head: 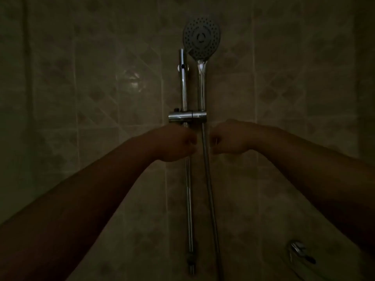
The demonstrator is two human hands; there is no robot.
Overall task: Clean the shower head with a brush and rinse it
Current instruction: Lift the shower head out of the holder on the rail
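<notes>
Your left hand (176,141) and right hand (228,138) were curled into empty fists below the shower head (201,37), flanking its hose (207,169).

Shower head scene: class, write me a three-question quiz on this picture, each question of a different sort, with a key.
1. True or false: the shower head sits in its holder on the rail.
2. Which lies between the left hand and right hand? A. hose B. brush C. towel
3. Fill in: both hands have their fingers ____ and hold nothing visible.

Key: 1 true; 2 A; 3 curled.
</notes>
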